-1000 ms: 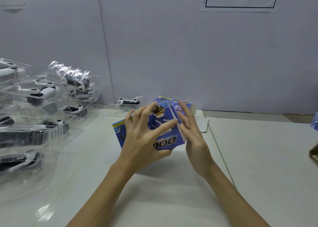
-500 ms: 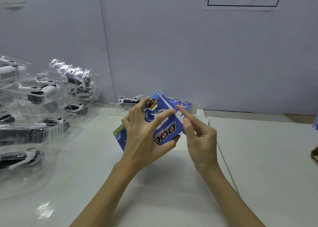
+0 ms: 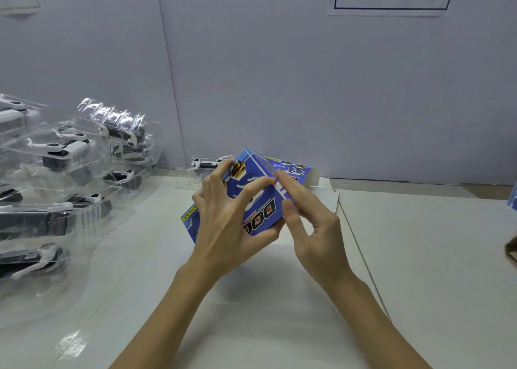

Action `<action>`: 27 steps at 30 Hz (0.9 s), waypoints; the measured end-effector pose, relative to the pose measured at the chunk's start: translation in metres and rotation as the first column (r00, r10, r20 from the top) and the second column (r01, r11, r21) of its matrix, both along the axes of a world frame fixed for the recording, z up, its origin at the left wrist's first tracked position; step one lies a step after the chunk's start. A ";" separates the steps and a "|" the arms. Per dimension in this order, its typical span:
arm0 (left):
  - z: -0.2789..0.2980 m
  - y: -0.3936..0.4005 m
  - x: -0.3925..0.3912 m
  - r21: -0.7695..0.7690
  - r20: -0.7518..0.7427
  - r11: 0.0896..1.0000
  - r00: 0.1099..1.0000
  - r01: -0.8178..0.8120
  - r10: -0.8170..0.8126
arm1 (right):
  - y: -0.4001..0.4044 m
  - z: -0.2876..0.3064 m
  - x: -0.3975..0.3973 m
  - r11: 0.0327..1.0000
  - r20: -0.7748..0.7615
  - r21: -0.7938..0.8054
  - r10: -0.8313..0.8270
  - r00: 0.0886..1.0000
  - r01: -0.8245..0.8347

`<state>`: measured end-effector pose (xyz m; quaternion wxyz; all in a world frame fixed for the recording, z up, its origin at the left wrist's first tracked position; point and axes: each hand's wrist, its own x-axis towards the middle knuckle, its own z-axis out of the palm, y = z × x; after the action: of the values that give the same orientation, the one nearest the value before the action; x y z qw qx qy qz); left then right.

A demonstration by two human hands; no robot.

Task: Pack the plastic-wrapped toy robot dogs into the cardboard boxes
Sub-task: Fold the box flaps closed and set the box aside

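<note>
Left hand [image 3: 226,229] grips blue box [image 3: 260,198] (tilted); right hand [image 3: 313,223] pinches its edge.

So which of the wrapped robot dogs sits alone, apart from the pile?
The small wrapped robot dog against the back wall, just behind the left hand; the others are stacked in the pile at far left.

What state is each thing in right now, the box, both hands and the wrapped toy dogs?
Blue box: tilted, held off the table, far flap open.
Left hand: grips the box.
Right hand: fingers on the box's right edge.
Wrapped toy dogs: piled at left, unpacked.
Single wrapped dog: lying behind the box.
</note>
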<state>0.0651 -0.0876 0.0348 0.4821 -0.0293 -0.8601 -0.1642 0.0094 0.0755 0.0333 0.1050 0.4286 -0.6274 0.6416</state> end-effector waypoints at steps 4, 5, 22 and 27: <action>0.000 -0.001 0.000 0.016 -0.015 1.000 1.000 0.012 -0.012 | -0.002 -0.001 -0.001 0.994 -0.155 0.056 -0.086 0.984 0.096; 0.000 0.000 0.000 0.033 -0.027 0.999 0.999 0.018 -0.017 | -0.003 -0.002 0.000 0.995 -0.141 0.046 -0.078 0.987 0.086; -0.010 0.012 -0.007 -0.104 -0.052 0.994 0.998 0.020 -0.025 | -0.005 -0.004 -0.008 0.996 0.122 0.080 0.021 0.992 -0.031; -0.004 0.010 -0.006 0.022 -0.087 0.999 0.996 0.030 -0.028 | -0.005 -0.008 -0.006 0.999 0.073 -0.034 -0.032 0.997 0.035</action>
<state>0.0596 -0.0774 0.0311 0.5169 -0.0435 -0.8358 -0.1798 0.0034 0.0708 0.0249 0.1004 0.3927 -0.6265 0.6657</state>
